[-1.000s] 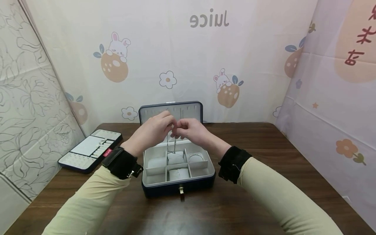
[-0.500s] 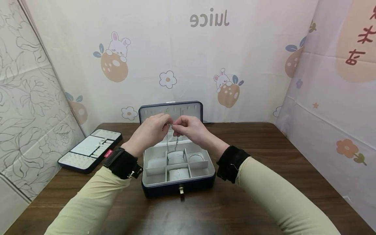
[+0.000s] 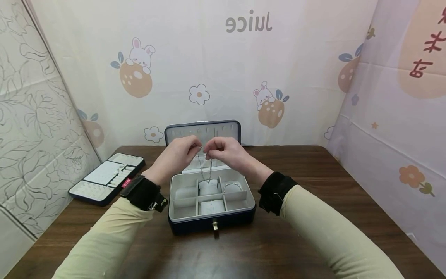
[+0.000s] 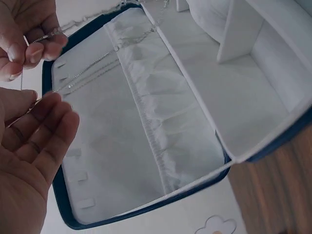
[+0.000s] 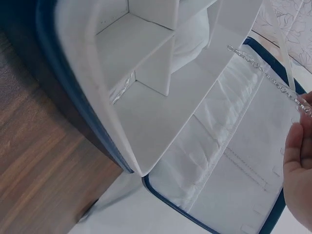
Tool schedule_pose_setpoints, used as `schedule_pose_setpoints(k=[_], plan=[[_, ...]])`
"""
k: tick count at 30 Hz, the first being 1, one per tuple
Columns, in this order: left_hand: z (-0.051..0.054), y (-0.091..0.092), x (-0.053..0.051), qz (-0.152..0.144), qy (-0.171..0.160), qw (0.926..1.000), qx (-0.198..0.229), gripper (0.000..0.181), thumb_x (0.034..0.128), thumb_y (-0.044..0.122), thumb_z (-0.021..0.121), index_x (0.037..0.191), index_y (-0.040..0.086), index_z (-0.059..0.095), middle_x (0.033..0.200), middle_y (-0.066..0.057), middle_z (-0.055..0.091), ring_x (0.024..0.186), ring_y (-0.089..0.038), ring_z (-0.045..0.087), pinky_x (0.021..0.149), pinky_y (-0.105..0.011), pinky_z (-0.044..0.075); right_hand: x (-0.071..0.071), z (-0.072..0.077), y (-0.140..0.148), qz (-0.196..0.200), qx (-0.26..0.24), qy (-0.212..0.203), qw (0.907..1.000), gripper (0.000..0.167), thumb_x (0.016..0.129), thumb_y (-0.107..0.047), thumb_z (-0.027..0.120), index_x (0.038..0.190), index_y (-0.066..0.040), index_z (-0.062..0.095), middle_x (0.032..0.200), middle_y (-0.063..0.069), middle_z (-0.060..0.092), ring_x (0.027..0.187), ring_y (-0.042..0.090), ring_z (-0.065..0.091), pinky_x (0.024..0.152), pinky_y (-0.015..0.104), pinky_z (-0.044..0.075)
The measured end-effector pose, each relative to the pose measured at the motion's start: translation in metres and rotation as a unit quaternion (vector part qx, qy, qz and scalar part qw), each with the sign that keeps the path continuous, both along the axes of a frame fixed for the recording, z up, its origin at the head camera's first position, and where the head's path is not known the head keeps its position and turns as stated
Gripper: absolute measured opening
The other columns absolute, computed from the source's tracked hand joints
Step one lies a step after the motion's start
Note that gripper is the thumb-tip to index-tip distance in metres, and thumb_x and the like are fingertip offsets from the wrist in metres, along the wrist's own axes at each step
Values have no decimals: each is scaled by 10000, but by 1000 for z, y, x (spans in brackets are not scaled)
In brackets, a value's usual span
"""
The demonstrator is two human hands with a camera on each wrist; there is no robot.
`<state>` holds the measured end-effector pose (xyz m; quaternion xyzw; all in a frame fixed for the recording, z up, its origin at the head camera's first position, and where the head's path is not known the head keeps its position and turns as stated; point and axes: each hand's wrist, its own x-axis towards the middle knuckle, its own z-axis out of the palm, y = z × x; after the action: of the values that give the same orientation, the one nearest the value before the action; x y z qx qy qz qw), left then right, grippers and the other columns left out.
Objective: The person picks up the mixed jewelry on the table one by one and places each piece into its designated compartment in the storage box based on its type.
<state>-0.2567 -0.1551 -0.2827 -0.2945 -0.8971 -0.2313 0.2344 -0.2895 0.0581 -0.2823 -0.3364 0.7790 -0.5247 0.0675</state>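
My left hand [image 3: 174, 157] pinches one end of a silver chain bracelet [image 3: 210, 168]; my right hand [image 3: 228, 154] pinches the other. Between them the bracelet hangs in a loop, its bottom by the back middle cushion [image 3: 208, 188] of the dark blue jewelry box [image 3: 228, 221]. In the left wrist view both hands show, the left [image 4: 34, 141] nearer, with the bracelet [image 4: 117, 48] running out of its fingertips. The right wrist view has the thicker side of the bracelet [image 5: 265, 75] by my right fingertips; the pinched ends are partly hidden.
The box's lid [image 3: 181, 131] stands raised behind, a thin chain [image 5: 246, 168] hanging on its lining. Another bracelet [image 3: 232, 185] circles the back right cushion. At left on the brown table [image 3: 285, 166] lies a jewelry tray [image 3: 104, 172].
The fingertips have drawn slightly apart, and the bracelet's loop hangs more openly between them. A second ago the hands met closely at the bracelet's ends.
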Motion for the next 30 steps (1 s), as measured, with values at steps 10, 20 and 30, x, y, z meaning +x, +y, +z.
schedule_pose_setpoints(k=[10, 20, 30], plan=[[-3, -3, -4, -37, -354, 9973, 649, 123, 983, -1, 599, 1084, 40, 654, 970, -82, 711, 850, -204, 669, 759, -377, 546, -3, -1, 0, -427, 274, 67, 9987, 160, 1018, -43, 569, 1039, -55, 727, 995, 67, 711, 839, 269, 713, 865, 406, 555], [-3, 1, -4, 38, -1136, 9873, 1113, 68, 1016, 72, 580, 1084, 77, 578, 1066, -81, 745, 974, -220, 712, 806, -407, 543, -9, 0, 0, -646, 587, 429, 9953, 173, 1023, -60, 582, 1019, -75, 755, 1014, 91, 738, 863, 254, 721, 744, 266, 519], [1, 2, -5, -69, -1147, 9849, 1295, 131, 1041, 73, 527, 1146, 93, 603, 818, -72, 678, 686, -193, 544, 681, -342, 419, -12, 5, -1, -703, 928, 878, 9893, 191, 1033, -77, 577, 1083, -48, 759, 1091, 164, 733, 884, 272, 716, 759, 289, 507]])
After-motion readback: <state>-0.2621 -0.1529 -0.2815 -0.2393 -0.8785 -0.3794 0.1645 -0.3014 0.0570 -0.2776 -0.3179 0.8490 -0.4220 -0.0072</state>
